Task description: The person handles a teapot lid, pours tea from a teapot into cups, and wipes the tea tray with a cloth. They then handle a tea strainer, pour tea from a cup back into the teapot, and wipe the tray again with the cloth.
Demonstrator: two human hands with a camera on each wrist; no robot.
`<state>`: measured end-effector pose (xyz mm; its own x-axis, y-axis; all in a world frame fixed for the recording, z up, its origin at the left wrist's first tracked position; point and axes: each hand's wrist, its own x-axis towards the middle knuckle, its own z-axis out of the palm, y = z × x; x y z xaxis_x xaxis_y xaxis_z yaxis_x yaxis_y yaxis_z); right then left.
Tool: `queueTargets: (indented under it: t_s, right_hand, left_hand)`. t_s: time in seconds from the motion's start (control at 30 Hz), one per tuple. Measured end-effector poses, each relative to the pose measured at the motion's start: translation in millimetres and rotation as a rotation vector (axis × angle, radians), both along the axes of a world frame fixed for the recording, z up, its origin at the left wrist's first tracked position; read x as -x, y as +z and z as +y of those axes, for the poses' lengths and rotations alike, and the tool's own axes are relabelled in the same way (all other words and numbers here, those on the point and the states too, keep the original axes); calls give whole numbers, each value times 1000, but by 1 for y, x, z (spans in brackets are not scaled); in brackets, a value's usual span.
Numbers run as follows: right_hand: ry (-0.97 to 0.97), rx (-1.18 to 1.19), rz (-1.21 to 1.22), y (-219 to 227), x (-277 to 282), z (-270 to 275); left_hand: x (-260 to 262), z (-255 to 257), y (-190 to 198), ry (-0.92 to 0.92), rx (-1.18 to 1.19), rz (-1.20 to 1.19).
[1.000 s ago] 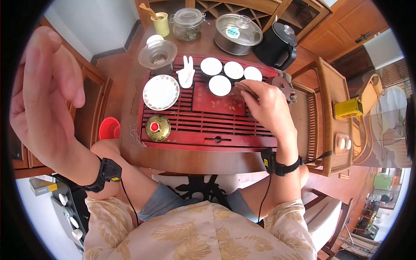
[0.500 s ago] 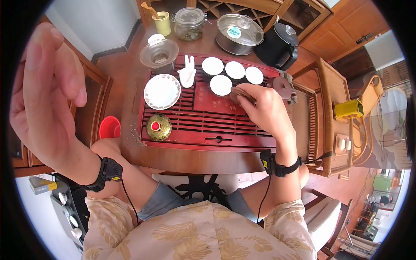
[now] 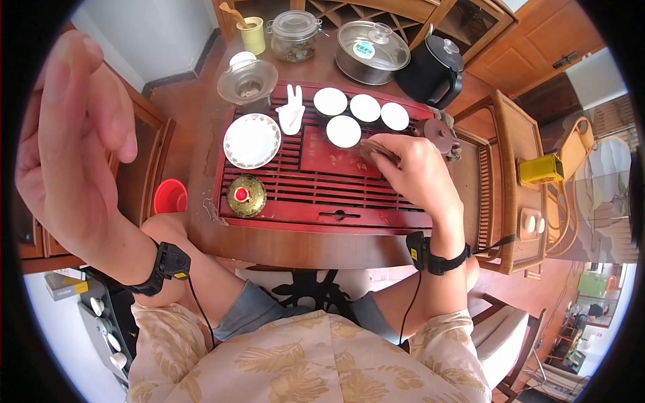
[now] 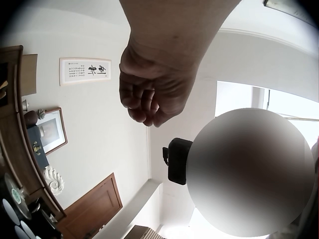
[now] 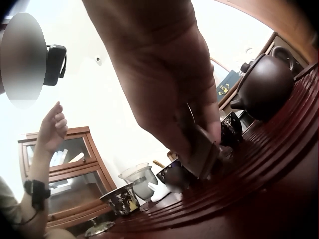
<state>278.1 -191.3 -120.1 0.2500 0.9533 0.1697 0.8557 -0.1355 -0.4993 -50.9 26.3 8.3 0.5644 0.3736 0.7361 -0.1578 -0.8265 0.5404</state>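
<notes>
Over the right part of the red tea tray [image 3: 383, 219], my right hand [image 3: 422, 174] pinches flat brown pieces, like coasters [image 5: 202, 155], between thumb and fingers. They sit just in front of the nearest white-lined cup [image 3: 343, 131]. Behind that cup stand more such cups [image 3: 365, 107] in a row. A brown clay teapot [image 3: 438, 135] is beyond my right knuckles. My left hand [image 3: 79, 141] is raised at the left, away from the table, its fingers loosely bent and holding nothing.
On the tray's left are a wide bowl [image 3: 252, 140], a gold patterned lid [image 3: 246, 196] with a red knob, and a white figurine [image 3: 290, 115]. Behind stand a strainer [image 3: 228, 84], a glass jar [image 3: 293, 43], a lidded steel pot [image 3: 363, 70] and a black kettle [image 3: 430, 74].
My right hand has come slightly toward me with the brown pieces, and more of the teapot shows behind it. The left hand has stayed raised, nearly still.
</notes>
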Motion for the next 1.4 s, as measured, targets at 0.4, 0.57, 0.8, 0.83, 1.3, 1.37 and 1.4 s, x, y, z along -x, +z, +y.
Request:
queueTargets:
  t_s: [0.4, 0.57, 0.8, 0.83, 1.3, 1.37, 1.4]
  right_hand:
    - [-27, 16, -20, 1, -10, -4]
    - [-9, 64, 11, 9, -6, -6]
    - [-82, -31, -86, -5, -9, -1]
    - [-79, 3, -75, -2, -8, -1]
    - [-40, 11, -52, 0, -13, -7]
    - [-45, 30, -59, 1, -15, -8]
    - [-34, 41, -26, 3, -15, -9]
  left_hand:
    - [0, 0, 0, -18, 13, -3]
    - [17, 15, -2, -9, 49, 33]
    - [36, 35, -5, -80, 84, 102]
    - [36, 35, -5, -83, 88, 104]
    - [32, 31, -8, -55, 101, 92]
    - [33, 30, -7, -60, 107, 88]
    - [33, 30, -7, -65, 115, 87]
